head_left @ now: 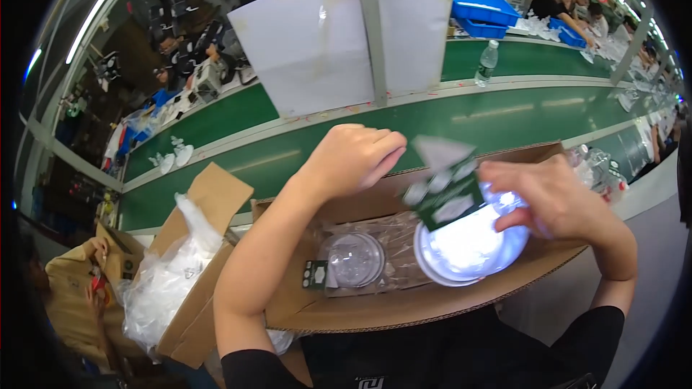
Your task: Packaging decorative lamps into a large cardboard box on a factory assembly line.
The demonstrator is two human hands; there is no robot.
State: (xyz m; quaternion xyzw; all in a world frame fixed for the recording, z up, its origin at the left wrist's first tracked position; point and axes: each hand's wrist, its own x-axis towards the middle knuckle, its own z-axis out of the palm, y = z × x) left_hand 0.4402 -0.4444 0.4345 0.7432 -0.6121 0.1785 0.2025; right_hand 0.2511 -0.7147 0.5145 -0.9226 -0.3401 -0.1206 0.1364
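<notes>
My right hand (551, 198) grips a round white lamp (465, 248) by its upper right edge. The lamp glows brightly over the open cardboard box (317, 320). A green card (450, 198) with a pale, motion-blurred flap hangs at the lamp's upper left. My left hand (355, 158) is curled closed above the box's far wall, left of the card and apart from it; whatever its fingers may hold is hidden. In the box's left part lies an unlit round lamp (355, 259) in clear wrapping, with a small green card (315, 274) beside it.
A second carton (194, 302) with clear plastic bags (169, 281) stands at left. Beyond the box runs a green conveyor (533, 119), with a water bottle (486, 63) on its divider and white boards (306, 50) behind. Blue trays (484, 11) sit farther back. Co-workers are around.
</notes>
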